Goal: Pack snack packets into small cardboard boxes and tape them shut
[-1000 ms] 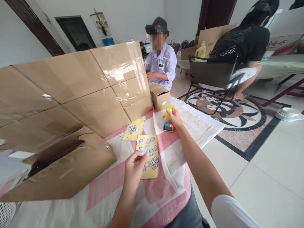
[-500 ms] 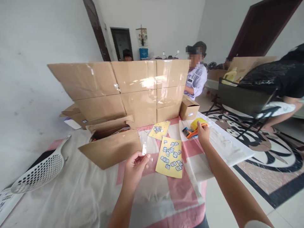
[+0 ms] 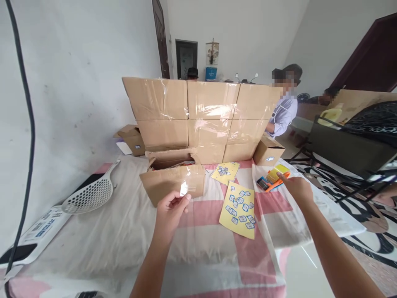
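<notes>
My left hand (image 3: 170, 209) pinches a small clear plastic piece (image 3: 184, 188) between thumb and fingers, held above the cloth in front of an open cardboard box (image 3: 172, 177). My right hand (image 3: 297, 187) reaches to the right, fingertips at a yellow and orange tape dispenser (image 3: 274, 177) lying on the cloth; whether it grips the dispenser is unclear. A yellow sticker sheet (image 3: 239, 205) lies flat between my hands. A second yellow sheet (image 3: 225, 172) lies farther back.
A wall of taped cardboard boxes (image 3: 204, 118) stands behind the pink and white cloth (image 3: 124, 231). A small box (image 3: 268, 151) sits at its right end. A white perforated scoop (image 3: 89, 194) lies left. A person sits beyond the boxes; a dark chair (image 3: 347, 151) stands right.
The view has swung left. The yellow sheet left my left hand and lies on the cloth; that hand now holds a clear piece. My right hand set the dispenser down.
</notes>
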### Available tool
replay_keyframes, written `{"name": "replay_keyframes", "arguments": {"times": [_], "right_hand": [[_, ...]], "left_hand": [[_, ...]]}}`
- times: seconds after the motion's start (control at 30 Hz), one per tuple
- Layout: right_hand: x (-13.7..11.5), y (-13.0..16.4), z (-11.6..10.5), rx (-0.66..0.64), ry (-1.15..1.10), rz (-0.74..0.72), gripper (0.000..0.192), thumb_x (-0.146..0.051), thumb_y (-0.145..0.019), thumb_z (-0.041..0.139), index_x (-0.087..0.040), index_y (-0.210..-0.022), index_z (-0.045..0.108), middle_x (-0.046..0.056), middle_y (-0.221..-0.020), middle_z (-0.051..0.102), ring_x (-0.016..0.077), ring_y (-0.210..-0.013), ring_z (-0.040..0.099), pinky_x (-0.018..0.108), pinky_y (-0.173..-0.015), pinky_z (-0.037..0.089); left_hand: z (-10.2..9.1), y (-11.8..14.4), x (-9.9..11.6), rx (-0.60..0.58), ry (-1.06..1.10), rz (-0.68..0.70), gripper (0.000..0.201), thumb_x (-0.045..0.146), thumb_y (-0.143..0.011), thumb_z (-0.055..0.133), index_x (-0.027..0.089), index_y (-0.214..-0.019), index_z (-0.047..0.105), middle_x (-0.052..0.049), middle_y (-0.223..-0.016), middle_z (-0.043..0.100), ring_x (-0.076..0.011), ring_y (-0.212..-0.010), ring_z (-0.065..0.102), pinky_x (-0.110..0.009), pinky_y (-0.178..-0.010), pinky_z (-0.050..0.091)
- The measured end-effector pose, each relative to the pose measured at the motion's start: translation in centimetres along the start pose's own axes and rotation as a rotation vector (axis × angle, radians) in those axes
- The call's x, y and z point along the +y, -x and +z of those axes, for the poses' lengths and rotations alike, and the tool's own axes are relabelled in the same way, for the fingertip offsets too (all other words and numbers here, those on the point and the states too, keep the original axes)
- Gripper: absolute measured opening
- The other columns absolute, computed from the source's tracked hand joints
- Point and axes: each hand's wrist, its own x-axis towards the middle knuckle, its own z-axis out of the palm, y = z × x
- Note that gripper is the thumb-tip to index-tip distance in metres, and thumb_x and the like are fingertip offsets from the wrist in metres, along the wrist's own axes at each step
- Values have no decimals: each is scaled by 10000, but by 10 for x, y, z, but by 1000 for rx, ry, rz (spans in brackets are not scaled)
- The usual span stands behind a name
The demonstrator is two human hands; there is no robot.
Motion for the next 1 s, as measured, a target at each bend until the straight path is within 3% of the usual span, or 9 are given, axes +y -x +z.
{"name": "replay_keyframes", "arguments": {"times": [0.07,0.13,0.2,0.3,0.43,0.6,0.8,0.93,1.0], "right_hand": [[-23,19,-7,-63,228,41,547,-718,-666,765,-217,-560,573,266,-698,656,526,-814,686,657,-673,504],[-62,46,-8,-192,286,-89,459,-640,-798,694,-181,-799,704,272,-930,727,490,-969,703,635,-811,531],[-111,76,2,-318,74,-413,412,-537,-859,678,-228,-1129,717,167,-1127,755,374,-1099,704,530,-950,544],[-187,110,33,-467,-380,-939,566,-494,-932,624,-230,-1429,564,134,-1508,568,298,-1428,503,487,-1192,393],[-254,121,89,-682,-670,-829,648,-515,-921,640,-228,-1485,502,145,-1568,501,290,-1465,467,493,-1176,421],[-259,119,141,-825,-784,-686,504,-440,-884,671,-202,-1324,606,146,-1257,711,272,-1221,667,475,-1097,496],[-256,123,141,-466,-440,-897,854,-288,-855,640,-245,-1622,266,185,-1539,385,377,-1498,321,612,-1212,280],[-264,116,138,-544,-207,-923,887,-340,-899,594,-236,-1660,150,195,-1678,154,445,-1569,97,677,-1200,211],[-264,112,137,-608,-212,-921,861,-366,-917,580,-229,-1657,163,203,-1655,213,427,-1558,164,656,-1191,248]], "left_hand": [[-3,3,0,-3,0,2,353,459,-732,786,179,-638,593,23,-619,546,-90,-544,527,-209,-560,484],[-4,7,2,8,8,1,349,455,-745,781,181,-643,591,24,-620,542,-92,-551,529,-208,-567,483],[-5,10,5,30,17,1,347,454,-742,781,182,-638,592,22,-625,540,-94,-556,517,-210,-560,486],[-10,14,10,73,21,-1,344,453,-724,791,184,-627,601,21,-624,533,-98,-559,499,-213,-542,490],[-29,17,8,154,4,3,336,452,-713,804,186,-626,618,21,-605,543,-104,-552,521,-211,-535,481],[-57,9,0,283,-37,37,314,463,-730,798,190,-666,657,9,-627,608,-110,-550,556,-217,-547,481],[-69,-30,23,391,-159,172,247,418,-765,767,194,-700,684,2,-610,628,-131,-568,593,-231,-571,480],[-68,-64,37,353,-140,202,240,402,-753,768,193,-695,664,6,-658,625,-123,-588,591,-234,-597,489],[-66,-77,38,329,-120,198,242,400,-743,774,193,-692,660,12,-664,606,-116,-593,577,-233,-605,490]]}}
